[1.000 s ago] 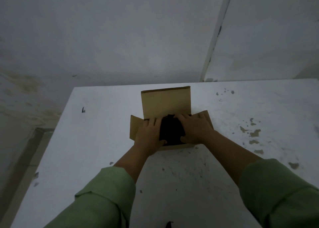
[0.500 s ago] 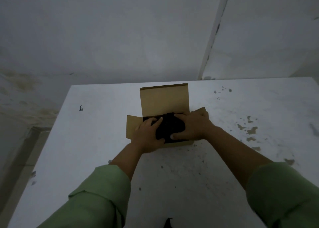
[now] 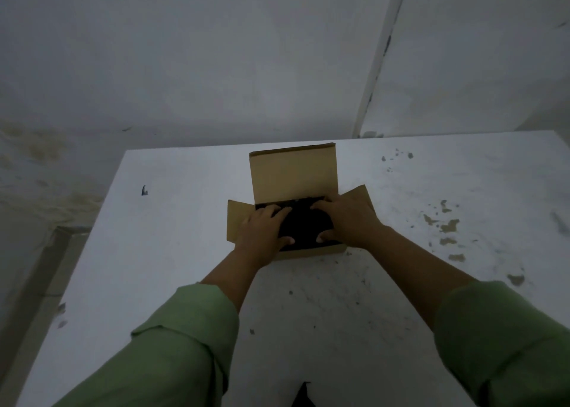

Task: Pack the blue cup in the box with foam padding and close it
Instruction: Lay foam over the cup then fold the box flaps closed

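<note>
Open cardboard box (image 3: 293, 172) on white table (image 3: 185, 221), back flap upright. Both hands flat on black foam (image 3: 303, 221) inside: left hand (image 3: 262, 234) and right hand (image 3: 347, 218) with fingers spread, pressing, gripping nothing. Blue cup hidden, presumably under foam; cannot tell.

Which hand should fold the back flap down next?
Probably right. The right hand has fingertips at the base of the upright back flap; the left hand lies nearer, flat on the foam, so it can keep pressing.
</note>
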